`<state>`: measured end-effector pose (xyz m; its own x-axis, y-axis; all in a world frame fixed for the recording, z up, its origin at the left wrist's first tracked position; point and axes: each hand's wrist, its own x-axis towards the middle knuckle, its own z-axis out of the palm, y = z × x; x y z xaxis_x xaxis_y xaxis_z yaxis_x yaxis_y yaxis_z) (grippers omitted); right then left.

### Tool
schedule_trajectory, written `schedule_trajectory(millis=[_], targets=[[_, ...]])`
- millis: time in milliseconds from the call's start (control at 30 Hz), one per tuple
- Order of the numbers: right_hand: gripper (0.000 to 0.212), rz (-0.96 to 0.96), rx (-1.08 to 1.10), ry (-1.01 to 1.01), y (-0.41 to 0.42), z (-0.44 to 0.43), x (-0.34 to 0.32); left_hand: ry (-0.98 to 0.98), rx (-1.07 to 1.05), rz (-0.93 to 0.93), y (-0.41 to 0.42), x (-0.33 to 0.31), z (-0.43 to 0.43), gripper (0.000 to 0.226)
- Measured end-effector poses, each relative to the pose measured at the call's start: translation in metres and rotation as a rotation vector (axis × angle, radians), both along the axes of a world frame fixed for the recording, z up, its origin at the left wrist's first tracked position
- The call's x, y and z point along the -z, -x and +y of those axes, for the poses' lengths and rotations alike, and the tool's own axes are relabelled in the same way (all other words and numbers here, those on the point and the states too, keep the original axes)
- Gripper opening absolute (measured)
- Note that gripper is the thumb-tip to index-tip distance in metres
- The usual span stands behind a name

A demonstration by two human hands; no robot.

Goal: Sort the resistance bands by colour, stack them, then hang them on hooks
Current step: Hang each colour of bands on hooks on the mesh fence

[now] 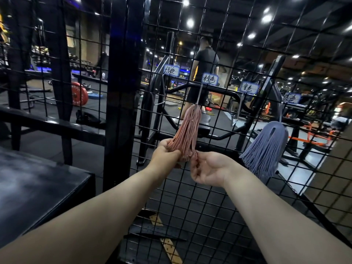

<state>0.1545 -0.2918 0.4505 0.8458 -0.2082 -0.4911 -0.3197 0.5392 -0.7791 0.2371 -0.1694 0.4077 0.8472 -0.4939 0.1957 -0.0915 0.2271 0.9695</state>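
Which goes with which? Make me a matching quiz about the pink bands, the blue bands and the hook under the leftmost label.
Things:
1. pink bands
2. blue bands
3. leftmost hook

States:
a. bare, nothing hung on it
b. hanging from its hook, untouched
c. hanging from its hook, lower end held

Pairs: 1-c, 2-b, 3-a

Left bundle: dusty-pink bundle of thin rubber resistance bands (pixel 188 133)
Right bundle: pale blue-violet bundle of rubber resistance bands (pixel 266 149)
Mesh: black square-grid wire panel (pixel 192 206)
Tags: white card labels (pixel 210 79), blue-edged, dark handwriting
Plate: red round weight plate (pixel 78 95), white lettering
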Motion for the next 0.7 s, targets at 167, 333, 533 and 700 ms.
schedule_trajectory(millis=[167, 333, 533, 700], targets=[[0.015, -0.021, -0.004, -0.085, 0.000, 0.000, 0.004, -0.002, 0.010, 0.021, 0.004, -0.001, 0.003, 0.040], [0.016, -0.030, 0.041, -0.120, -0.003, 0.001, 0.009, 0.006, 0.008, 0.016, 0.004, -0.002, 0.005, 0.037], [0.022, -0.030, 0.137, 0.034, -0.005, 0.011, 0.006, -0.144, -0.027, -0.001, 0.001, 0.000, 0.004, 0.036], [0.038, 0.034, 0.548, 0.872, -0.014, 0.026, 0.010, -0.553, -0.469, -0.510, 0.002, 0.007, 0.007, 0.034]])
